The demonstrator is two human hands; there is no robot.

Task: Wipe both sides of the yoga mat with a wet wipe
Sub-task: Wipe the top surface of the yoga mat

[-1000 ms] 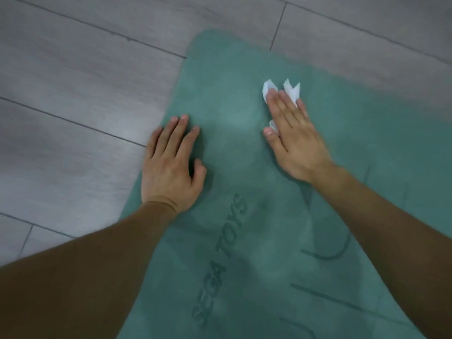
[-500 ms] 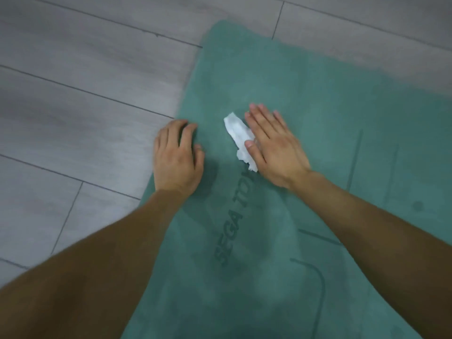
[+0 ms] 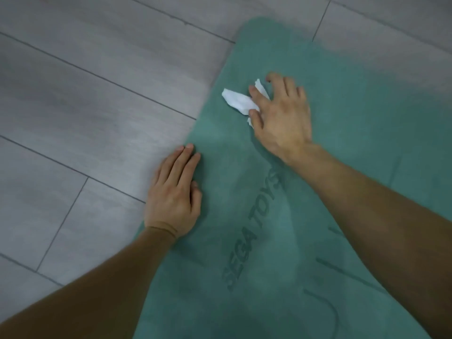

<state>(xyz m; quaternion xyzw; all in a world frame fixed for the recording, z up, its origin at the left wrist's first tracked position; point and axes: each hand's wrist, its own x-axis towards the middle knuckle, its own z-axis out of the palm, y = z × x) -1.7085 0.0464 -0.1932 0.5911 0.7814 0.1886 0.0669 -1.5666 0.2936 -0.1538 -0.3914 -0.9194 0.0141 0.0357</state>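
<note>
A teal yoga mat (image 3: 367,133) printed "SEGA TOYS" lies flat on the floor, with its rounded far-left corner in view. My right hand (image 3: 281,118) presses a crumpled white wet wipe (image 3: 236,100) onto the mat close to that corner. Its fingers are spread and slightly arched, and most of the wipe sticks out to the left past the thumb and forefinger. My left hand (image 3: 173,192) lies flat with straight fingers on the mat's left edge, partly on the floor, and holds nothing.
Grey wood-look floor planks (image 3: 97,94) surround the mat on the left and far side. Dark printed lines mark the mat at the lower right.
My right hand has slid the wipe from beside my left hand out toward the mat's far-left corner. The left hand stays planted on the mat's edge.
</note>
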